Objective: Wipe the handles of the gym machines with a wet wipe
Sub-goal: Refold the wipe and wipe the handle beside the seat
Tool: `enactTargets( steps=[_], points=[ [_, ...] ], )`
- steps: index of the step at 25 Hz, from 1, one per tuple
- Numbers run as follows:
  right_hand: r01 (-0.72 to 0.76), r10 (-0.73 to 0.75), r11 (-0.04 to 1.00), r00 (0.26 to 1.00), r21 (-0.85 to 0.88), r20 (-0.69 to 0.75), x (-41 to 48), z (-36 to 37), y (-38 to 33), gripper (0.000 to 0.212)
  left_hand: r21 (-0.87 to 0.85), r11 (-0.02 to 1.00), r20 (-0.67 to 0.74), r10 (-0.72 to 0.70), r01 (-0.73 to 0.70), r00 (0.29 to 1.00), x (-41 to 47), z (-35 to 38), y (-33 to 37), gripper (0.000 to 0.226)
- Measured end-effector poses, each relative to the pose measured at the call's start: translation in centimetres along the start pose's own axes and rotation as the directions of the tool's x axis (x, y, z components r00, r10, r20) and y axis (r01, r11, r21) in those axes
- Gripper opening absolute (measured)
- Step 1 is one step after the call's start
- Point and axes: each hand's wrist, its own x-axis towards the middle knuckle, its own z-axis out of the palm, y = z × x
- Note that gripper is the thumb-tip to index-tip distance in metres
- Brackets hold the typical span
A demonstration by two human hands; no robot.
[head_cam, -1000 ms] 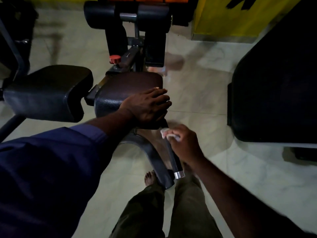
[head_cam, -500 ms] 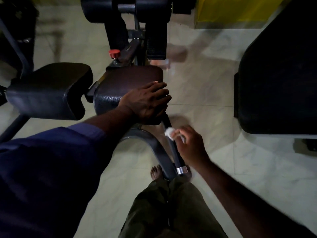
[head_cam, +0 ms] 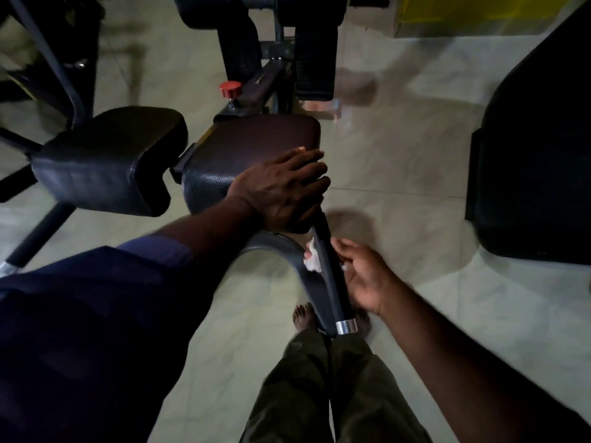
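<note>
While your left hand (head_cam: 281, 190) lies flat and open on the brown seat pad (head_cam: 256, 145), just below it your right hand (head_cam: 361, 276) curls around the black handle (head_cam: 329, 273), pressing the white wet wipe (head_cam: 312, 260) against the handle's left side.

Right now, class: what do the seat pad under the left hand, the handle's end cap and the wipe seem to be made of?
Seat pad: probably vinyl or leather, pebbled grain, dull sheen.
End cap: likely polished metal; bright silver band on the black handle.
Wipe: soft white, crumpled; tissue or cloth, unclear.
</note>
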Motion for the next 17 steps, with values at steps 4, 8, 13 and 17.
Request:
enactTargets(
  steps=[4,8,13,17],
  points=[
    [-0.133,0.117,0.981,0.987,0.143,0.114,3.9,1.5,-2.0,0.041,0.021,1.000,0.026,-0.024,0.024,0.999,0.1,0.0,0.0,0.043],
    [-0.085,0.067,0.978,0.993,0.191,0.095,-0.3,-1.7,1.7,0.032,0.016,1.000,0.003,-0.008,0.008,1.000,0.0,0.1,-0.1,0.042],
    [0.067,-0.064,0.998,0.987,-0.013,0.145,3.1,-2.2,0.2,0.035,0.017,1.000,-0.011,-0.018,0.018,1.000,0.0,0.3,0.0,0.041],
    [0.309,-0.334,0.935,0.932,-0.175,-0.137,3.6,0.5,-0.8,0.027,0.006,1.000,-0.022,-0.004,0.005,1.000,-0.1,0.3,-0.1,0.040]
  ],
)
